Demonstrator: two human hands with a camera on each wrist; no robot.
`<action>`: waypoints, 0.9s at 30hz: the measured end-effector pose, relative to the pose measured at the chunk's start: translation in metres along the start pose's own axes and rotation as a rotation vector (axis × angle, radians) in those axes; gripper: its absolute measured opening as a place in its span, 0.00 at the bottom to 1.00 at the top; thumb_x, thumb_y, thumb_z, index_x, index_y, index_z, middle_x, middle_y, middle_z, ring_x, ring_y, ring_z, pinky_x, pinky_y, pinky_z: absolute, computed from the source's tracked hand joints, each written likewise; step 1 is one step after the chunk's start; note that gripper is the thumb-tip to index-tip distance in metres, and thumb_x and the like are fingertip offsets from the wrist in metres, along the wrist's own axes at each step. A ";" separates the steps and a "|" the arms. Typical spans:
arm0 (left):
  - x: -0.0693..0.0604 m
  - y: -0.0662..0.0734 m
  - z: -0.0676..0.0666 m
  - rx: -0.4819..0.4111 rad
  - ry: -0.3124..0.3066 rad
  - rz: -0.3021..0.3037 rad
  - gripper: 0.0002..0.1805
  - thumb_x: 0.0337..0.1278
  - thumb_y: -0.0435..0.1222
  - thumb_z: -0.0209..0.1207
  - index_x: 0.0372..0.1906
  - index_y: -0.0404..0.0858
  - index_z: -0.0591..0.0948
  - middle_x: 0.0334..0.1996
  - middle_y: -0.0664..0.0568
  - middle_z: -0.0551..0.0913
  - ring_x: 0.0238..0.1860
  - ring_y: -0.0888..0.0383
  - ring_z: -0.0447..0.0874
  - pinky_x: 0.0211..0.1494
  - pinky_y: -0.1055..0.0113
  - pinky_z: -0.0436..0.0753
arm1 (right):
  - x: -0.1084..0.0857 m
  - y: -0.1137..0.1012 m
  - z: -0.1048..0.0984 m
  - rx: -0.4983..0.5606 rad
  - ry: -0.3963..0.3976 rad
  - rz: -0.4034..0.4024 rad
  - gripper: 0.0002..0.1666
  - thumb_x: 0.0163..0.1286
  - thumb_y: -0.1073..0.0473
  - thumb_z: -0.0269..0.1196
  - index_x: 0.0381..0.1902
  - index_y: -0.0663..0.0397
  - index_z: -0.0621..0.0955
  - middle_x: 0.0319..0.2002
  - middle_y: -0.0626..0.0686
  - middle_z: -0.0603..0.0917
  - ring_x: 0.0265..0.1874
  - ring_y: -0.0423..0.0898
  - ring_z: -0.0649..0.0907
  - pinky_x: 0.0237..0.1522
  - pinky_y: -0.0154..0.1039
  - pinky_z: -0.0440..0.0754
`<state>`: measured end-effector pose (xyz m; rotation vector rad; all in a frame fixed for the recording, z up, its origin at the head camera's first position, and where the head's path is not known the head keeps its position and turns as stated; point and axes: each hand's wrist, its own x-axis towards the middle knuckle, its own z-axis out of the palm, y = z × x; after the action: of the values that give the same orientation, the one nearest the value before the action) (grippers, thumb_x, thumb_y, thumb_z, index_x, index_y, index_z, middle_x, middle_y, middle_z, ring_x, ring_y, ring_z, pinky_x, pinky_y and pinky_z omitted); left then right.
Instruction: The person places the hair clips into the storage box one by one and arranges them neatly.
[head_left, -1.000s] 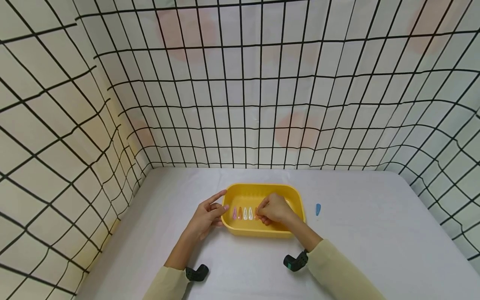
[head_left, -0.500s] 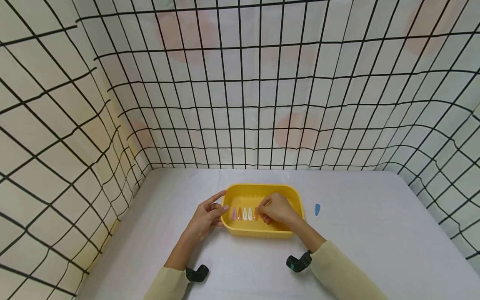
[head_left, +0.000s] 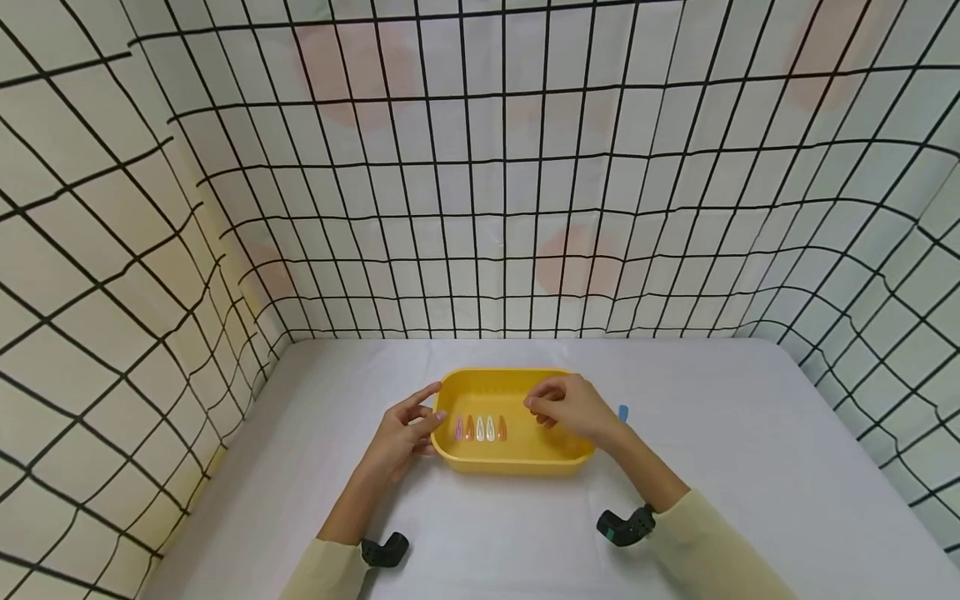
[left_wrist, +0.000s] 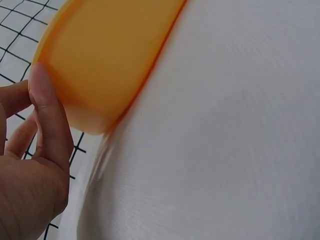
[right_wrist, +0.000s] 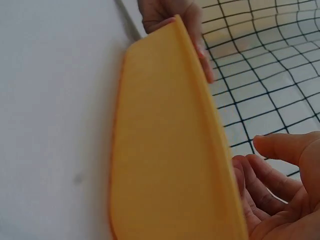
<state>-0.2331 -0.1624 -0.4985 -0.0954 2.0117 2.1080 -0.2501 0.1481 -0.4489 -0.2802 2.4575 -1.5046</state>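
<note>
A yellow tray rests on the white table, seen from outside in both wrist views. My left hand grips its left end, thumb over the rim and fingers on the outer side. In a row inside the tray lie several snap hair clips: a pink one, an orange one, two white ones and another orange one. Over the tray's right part hovers my right hand, fingers loosely bent, thumb apart from them, nothing visible between. A blue hair clip lies right of the tray, partly hidden behind that hand.
White cloth covers the table. A white wall with a black grid pattern rises at the back and both sides. Each wrist wears a small black camera, such as the right one.
My right hand has let go of the rightmost orange clip and lifted up and to the right. That clip now lies uncovered in the row. My left hand stays on the tray; the view shifts slightly.
</note>
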 end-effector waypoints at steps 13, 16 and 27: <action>-0.002 0.003 -0.003 0.011 -0.002 -0.004 0.31 0.65 0.33 0.67 0.71 0.55 0.76 0.39 0.48 0.77 0.21 0.59 0.80 0.27 0.71 0.87 | -0.017 0.011 -0.059 -0.021 0.063 -0.041 0.21 0.74 0.51 0.66 0.52 0.64 0.84 0.43 0.66 0.86 0.39 0.56 0.85 0.43 0.39 0.90; -0.002 0.004 -0.003 0.016 -0.007 -0.007 0.31 0.65 0.34 0.67 0.71 0.55 0.76 0.39 0.48 0.78 0.21 0.59 0.80 0.27 0.71 0.87 | -0.019 0.019 -0.071 -0.045 0.079 -0.036 0.22 0.75 0.49 0.65 0.53 0.64 0.83 0.42 0.63 0.86 0.38 0.54 0.84 0.45 0.41 0.90; 0.001 0.002 -0.003 0.019 -0.019 -0.008 0.32 0.66 0.33 0.67 0.72 0.54 0.75 0.39 0.48 0.78 0.21 0.61 0.80 0.27 0.71 0.87 | -0.028 0.049 -0.098 -0.085 0.124 -0.028 0.26 0.78 0.49 0.62 0.60 0.65 0.80 0.50 0.64 0.86 0.46 0.55 0.85 0.44 0.32 0.88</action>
<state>-0.2345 -0.1658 -0.4972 -0.0797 2.0173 2.0770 -0.2553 0.2614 -0.4464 -0.2451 2.6292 -1.4733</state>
